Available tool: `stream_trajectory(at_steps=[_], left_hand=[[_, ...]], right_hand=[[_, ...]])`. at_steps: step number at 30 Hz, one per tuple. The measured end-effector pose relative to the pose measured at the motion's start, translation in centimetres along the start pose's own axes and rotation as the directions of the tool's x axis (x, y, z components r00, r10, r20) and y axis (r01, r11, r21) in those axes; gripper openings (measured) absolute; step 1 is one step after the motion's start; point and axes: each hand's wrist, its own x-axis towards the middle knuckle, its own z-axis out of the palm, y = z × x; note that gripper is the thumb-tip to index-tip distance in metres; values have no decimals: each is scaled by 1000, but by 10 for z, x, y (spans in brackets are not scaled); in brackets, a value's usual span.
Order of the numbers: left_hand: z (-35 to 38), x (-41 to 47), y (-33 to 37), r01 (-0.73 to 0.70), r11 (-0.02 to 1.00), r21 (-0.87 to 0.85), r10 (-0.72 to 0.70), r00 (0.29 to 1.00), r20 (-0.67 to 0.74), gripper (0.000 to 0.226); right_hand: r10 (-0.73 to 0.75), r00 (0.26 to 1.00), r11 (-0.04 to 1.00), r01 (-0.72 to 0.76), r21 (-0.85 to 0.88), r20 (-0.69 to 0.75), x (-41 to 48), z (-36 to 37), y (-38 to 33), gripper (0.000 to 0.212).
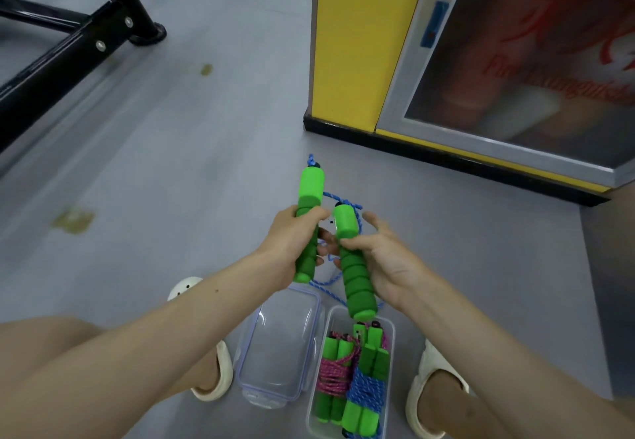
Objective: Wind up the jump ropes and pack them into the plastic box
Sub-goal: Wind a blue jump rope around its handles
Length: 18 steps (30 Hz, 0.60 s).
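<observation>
Rope handles point(311, 187) above plastic box point(392, 335), one clamped in left hand point(292, 242), one in right hand point(385, 260).

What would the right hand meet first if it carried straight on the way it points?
Probably the left hand, gripping one handle: the right hand, pinching the other handle, points up-left at it, though depth is unclear.

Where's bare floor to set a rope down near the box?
Open grey floor between the black frame and the left hand; also between the yellow cabinet base and the right sandal. Crowded between the feet: lid beside box, pink bundle and blue bundle inside.
</observation>
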Motion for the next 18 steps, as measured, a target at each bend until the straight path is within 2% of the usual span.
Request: stream_trajectory(at_steps=[3,5,8,10,13,16,18], left_hand=[[-1,2,2,-96,995,-1,96,991,-95,10],[-2,3,4,-193,981,28,195,971,-140,9],[-3,7,6,-319,918,236,357,923,-142,13],[-3,9,8,-305,904,300,349,931,-106,21],[-3,9,12,-259,921,293,290,955,-66,15],[-8,10,18,-249,961,118,264,955,-136,6],[-13,12,25,-239,967,86,249,959,-136,7]], right_hand=[[25,999,999,-24,-25,38,-1,0,-5,62],[70,996,981,-57,-184,63,-3,2,-11,48],[119,992,898,-89,-432,44,-8,3,-13,32],[147,989,865,-112,-490,34,-9,1,-12,26],[246,968,838,-183,-514,57,-10,-4,-15,29],[363,919,801,-221,-556,157,-14,-8,-24,26],[417,879,793,-229,-564,230,-17,-10,-29,32]])
